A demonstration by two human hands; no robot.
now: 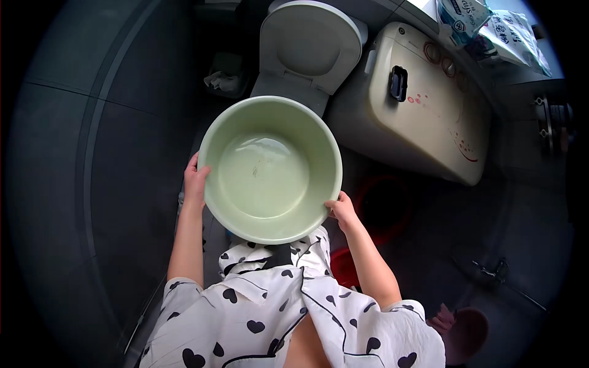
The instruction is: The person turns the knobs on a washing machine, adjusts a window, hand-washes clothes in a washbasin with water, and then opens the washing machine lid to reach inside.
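Note:
A round, pale green plastic basin is held up in front of my body, its open side facing me. Its inside shows only a shiny floor with a small dark mark near the middle. My left hand grips the rim on the left, thumb over the edge and the other fingers mostly hidden behind the wall. On the lower right of the rim, my right hand is closed in the same way, thumb inside and fingers outside.
Beyond the basin stands a white toilet, with a small waste bin to its left. A beige washing machine carries a black phone-like object. Packaged bags lie at upper right. Red basins and a wall tap are on the right.

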